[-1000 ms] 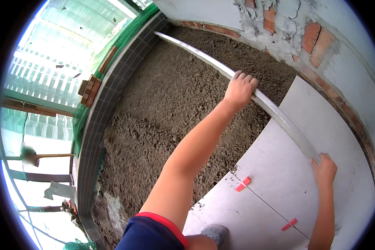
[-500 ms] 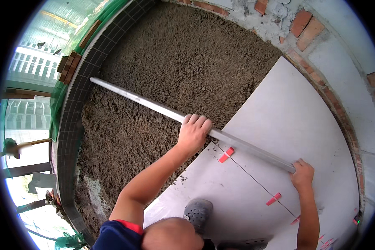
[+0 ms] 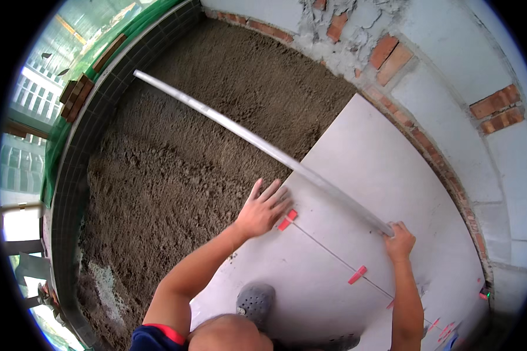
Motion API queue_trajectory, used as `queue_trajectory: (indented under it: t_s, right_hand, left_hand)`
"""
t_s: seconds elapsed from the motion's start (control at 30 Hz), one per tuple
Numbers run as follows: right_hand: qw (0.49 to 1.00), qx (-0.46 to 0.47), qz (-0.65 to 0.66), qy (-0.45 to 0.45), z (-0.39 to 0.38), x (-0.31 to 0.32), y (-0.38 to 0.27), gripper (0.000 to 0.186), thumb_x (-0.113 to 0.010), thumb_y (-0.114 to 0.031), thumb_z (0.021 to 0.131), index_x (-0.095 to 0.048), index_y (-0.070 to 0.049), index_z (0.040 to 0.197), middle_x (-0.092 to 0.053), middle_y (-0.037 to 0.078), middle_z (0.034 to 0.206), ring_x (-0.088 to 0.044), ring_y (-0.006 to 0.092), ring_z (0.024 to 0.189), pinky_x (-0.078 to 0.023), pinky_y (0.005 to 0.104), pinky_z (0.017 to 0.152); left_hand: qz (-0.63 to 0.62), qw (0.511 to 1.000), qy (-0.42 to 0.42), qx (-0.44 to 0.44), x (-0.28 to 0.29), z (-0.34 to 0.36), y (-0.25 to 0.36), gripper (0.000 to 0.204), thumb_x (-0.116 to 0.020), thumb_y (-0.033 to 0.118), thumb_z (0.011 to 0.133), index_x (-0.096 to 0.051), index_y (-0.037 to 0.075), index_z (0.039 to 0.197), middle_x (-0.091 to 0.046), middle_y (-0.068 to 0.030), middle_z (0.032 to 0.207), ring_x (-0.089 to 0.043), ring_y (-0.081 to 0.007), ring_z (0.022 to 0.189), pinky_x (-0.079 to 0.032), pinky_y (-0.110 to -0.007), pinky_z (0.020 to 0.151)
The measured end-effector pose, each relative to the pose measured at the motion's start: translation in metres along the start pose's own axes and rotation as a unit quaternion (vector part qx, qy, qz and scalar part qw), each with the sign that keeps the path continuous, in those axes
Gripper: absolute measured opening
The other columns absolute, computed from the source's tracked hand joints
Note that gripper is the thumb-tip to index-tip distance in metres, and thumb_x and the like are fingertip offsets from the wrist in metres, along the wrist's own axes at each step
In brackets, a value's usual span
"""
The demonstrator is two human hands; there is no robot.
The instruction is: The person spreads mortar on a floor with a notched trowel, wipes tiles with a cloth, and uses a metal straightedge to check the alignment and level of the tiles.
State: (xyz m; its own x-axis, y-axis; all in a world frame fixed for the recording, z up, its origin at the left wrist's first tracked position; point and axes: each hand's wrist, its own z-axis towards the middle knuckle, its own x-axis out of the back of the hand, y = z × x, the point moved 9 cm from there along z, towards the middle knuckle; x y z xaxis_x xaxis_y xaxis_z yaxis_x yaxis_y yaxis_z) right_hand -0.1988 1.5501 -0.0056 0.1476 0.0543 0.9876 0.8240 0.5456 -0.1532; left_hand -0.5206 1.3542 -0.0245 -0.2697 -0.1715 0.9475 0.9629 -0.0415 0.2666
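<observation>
My right hand (image 3: 400, 241) grips the near end of a long silver metal straightedge bar (image 3: 249, 137). The bar slants away to the far left, crossing a pale floor tile (image 3: 357, 158) and a bed of grey-brown mortar (image 3: 175, 158). Its far end comes close to the dark tiled wall. My left hand (image 3: 264, 209) is off the bar, fingers spread, over the tile's edge where it meets the mortar. Beside that hand a red wedge (image 3: 287, 220) sits in the tile joint. Another red wedge (image 3: 357, 275) stands farther along the same joint.
A low, dark-tiled wall (image 3: 70, 158) curves along the left, with bricks (image 3: 76, 99) and green netting on top. A white wall with exposed bricks (image 3: 496, 108) borders the right. A grey clog (image 3: 255, 305) stands on the near tile. A small device with a green light (image 3: 485, 293) sits at the right edge.
My left hand has let go of the bar and moved nearer, its fingers opening. The bar's far end has shifted farther away over the mortar. My right hand still holds it; the whole view has shifted.
</observation>
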Motion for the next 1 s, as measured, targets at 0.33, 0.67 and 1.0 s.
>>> queue_trajectory:
  t_s: [0.33,0.67,1.0]
  right_hand:
    - [0.996,-0.083,0.011,0.024,-0.043,0.006,0.048,0.038,-0.08,-0.029,0.069,-0.068,-0.004,0.095,-0.064,0.009,0.091,-0.062,0.0325,0.08,-0.049,0.0388,0.068]
    - [0.988,-0.141,0.048,0.038,-0.093,0.011,0.113,0.039,-0.08,-0.027,0.071,-0.067,0.0,0.096,-0.064,0.012,0.09,-0.062,0.0345,0.082,-0.049,0.039,0.071]
    - [0.983,-0.174,0.029,0.05,-0.098,0.011,0.125,0.045,-0.077,-0.037,0.074,-0.067,0.0,0.096,-0.063,0.013,0.09,-0.062,0.0349,0.083,-0.049,0.038,0.071]
  left_hand:
    - [0.168,0.978,-0.021,0.123,0.006,-0.027,-0.105,0.045,-0.055,0.016,0.089,-0.053,0.018,0.134,-0.039,-0.0042,0.15,-0.029,-0.0242,0.143,-0.01,-0.057,0.116]
    - [0.006,0.864,0.238,0.444,0.05,-0.103,-0.253,0.057,-0.045,0.038,0.098,-0.04,0.0,0.14,-0.033,-0.0217,0.149,-0.023,-0.0393,0.141,-0.015,-0.051,0.116]
    - [-0.067,0.884,0.266,0.379,-0.021,0.085,-0.136,0.062,-0.061,0.014,0.084,-0.037,-0.005,0.138,-0.036,-0.0225,0.146,-0.028,-0.0392,0.138,-0.023,-0.044,0.115]
